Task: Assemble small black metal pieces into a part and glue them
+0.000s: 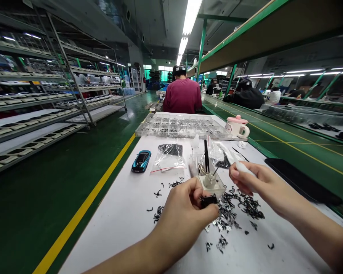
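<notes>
My left hand [185,213] is closed, with a small black plastic part [208,201] pinched between thumb and fingers. My right hand [257,179] grips a white tapered plastic tube [244,168]; its thin end points up and left, away from me. Between the hands stands a clear tray [221,191] holding a small glass jar [210,180], black tweezers [206,156] and thin sticks. Loose small black pieces [250,205] lie in a heap under and beside my hands, mixed with shiny ones [224,215]. Part of the left-hand piece is covered by fingers.
Behind is a clear compartment box [183,134] of tiny parts, with a pink-lidded mug [237,125] at its right. A blue toy car [141,161] and a plastic bag [168,160] lie left. A black mat [303,180] lies right. A person [183,95] sits ahead.
</notes>
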The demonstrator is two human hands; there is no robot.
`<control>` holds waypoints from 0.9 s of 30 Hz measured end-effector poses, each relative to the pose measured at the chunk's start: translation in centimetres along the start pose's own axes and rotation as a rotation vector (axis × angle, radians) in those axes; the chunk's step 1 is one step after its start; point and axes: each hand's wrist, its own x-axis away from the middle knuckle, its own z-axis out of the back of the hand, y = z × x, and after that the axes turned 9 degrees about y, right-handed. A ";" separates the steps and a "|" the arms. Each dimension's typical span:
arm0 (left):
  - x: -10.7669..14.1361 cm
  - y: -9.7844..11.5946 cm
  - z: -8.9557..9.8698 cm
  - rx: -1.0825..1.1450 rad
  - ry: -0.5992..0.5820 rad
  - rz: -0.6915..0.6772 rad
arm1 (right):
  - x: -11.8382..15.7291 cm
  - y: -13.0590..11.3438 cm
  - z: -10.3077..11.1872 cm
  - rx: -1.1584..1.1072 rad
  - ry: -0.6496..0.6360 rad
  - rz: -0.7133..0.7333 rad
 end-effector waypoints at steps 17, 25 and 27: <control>-0.2 -0.1 0.1 -0.024 -0.011 -0.048 | -0.4 -0.1 -0.2 -0.136 -0.033 -0.027; 0.0 0.5 0.2 0.022 -0.013 -0.017 | -0.7 0.7 -0.7 -0.230 0.131 0.003; -0.2 0.6 0.1 0.130 -0.030 0.012 | -1.3 1.1 -0.4 -0.219 0.194 0.010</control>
